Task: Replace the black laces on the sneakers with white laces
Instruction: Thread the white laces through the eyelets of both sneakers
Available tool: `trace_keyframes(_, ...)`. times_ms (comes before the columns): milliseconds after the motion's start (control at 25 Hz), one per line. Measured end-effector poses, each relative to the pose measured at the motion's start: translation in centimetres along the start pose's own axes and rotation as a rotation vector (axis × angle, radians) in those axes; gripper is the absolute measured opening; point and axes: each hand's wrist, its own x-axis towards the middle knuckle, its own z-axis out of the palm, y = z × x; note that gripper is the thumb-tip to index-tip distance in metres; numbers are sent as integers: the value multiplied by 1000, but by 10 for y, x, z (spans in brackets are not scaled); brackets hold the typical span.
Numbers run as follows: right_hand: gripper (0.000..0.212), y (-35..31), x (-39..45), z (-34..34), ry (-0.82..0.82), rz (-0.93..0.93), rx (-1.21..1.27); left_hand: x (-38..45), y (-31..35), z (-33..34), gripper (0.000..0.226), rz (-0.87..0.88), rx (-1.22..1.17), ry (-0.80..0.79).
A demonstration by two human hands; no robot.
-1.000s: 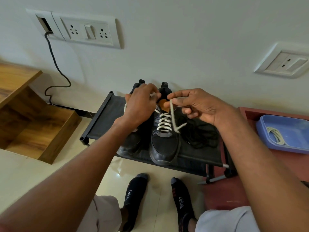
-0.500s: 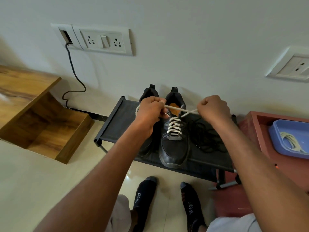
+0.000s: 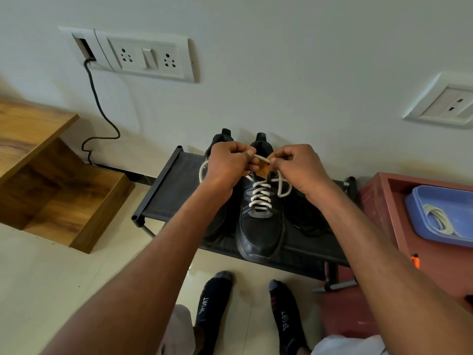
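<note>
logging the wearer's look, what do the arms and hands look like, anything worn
Both forearms are bare all the way up, no sleeves in view. The left hand and right hand wear no gloves; no rings, watch or bands show on the visible sides.

Wall: we see a switch plate point(image 3: 146, 56), black cable point(image 3: 98, 103) dangling.
Floor, left: our wooden shelf point(image 3: 51, 180).

A pale wall point(image 3: 281, 73) carried a socket panel point(image 3: 146, 56) at far left, a black cable point(image 3: 98, 108) hanging from it, and another socket point(image 3: 445, 106) at right. Wooden shelving point(image 3: 51, 180) stood left on a glossy cream floor point(image 3: 51, 278).
</note>
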Motion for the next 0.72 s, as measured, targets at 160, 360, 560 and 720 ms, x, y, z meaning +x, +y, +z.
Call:
trace_keyframes(160, 20, 0, -1, 14, -97, -61, 90, 8, -1, -5, 6, 89, 172, -23)
trace_keyframes(360, 14, 5, -5, 24, 12, -118, -124, 15, -9, -7, 11, 204, 385, -31)
trace_keyframes(560, 14, 7, -4, 29, 36, -93, -118, 20, -13, -10, 13, 166, 433, 13)
trace_keyframes(720, 14, 9, -4, 29, 88, -93, -189, 24, -18, -10, 14, 204, 502, 122)
